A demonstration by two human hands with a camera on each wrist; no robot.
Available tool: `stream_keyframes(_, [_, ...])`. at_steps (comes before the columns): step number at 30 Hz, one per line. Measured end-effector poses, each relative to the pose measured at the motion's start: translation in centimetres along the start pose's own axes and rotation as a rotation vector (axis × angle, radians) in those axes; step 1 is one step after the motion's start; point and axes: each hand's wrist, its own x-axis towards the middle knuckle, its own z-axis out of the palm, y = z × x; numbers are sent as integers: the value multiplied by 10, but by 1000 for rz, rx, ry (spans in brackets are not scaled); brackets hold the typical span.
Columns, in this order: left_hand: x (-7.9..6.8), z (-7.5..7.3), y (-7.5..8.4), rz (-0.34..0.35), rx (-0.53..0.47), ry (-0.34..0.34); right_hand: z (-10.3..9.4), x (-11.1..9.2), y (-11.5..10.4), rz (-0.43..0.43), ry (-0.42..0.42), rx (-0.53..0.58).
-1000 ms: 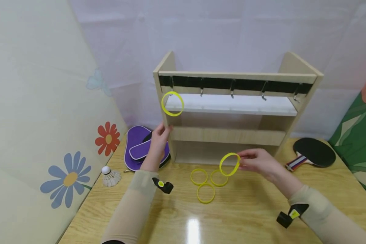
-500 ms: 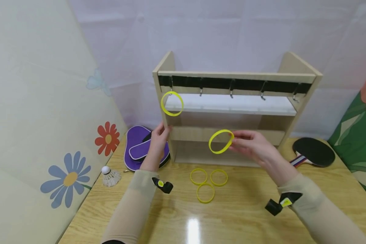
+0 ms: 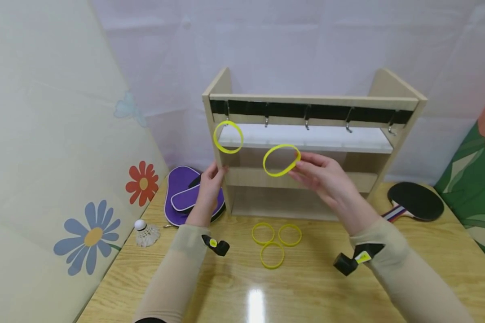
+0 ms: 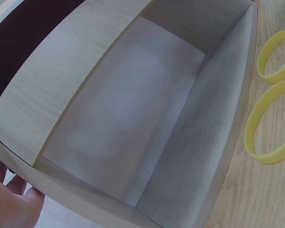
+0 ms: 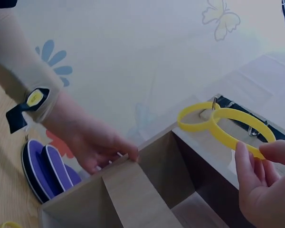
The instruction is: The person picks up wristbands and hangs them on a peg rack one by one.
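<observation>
My left hand [image 3: 210,190] grips the left side panel of a wooden shelf [image 3: 303,180], fingers around its edge, as the right wrist view also shows. Between thumb and fingers, my right hand [image 3: 325,177] pinches a yellow ring-shaped band [image 3: 283,146], tilted in front of the middle compartment and below the metal hooks [image 3: 266,120]. A second yellow band [image 3: 228,152] hangs from the leftmost hook; the other hooks carry nothing. In the right wrist view the held band [image 5: 237,114] overlaps the hanging band [image 5: 197,127]. Three more yellow bands [image 3: 272,268] lie on the table before the shelf.
A purple paddle case [image 3: 182,176] leans left of the shelf, with a shuttlecock [image 3: 146,234] nearer me. On the right lies a black table tennis bat [image 3: 416,202]. A flowered panel [image 3: 93,157] borders the wooden table [image 3: 319,287] on the left.
My right hand has lifted the pinched band up and leftward, from above the table bands to just below the hook row. The left hand stays on the side panel.
</observation>
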Motion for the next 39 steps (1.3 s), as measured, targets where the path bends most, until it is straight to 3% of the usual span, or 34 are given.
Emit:
stream_keyframes(7, [1, 2, -1, 13, 2, 19, 17, 8, -2, -31, 42, 197])
stream_keyframes(23, [1, 1, -2, -2, -2, 3, 41, 25, -4, -32, 148, 440])
stream_keyframes(39, [1, 1, -2, 7, -1, 9, 48, 31, 7, -67, 223, 318])
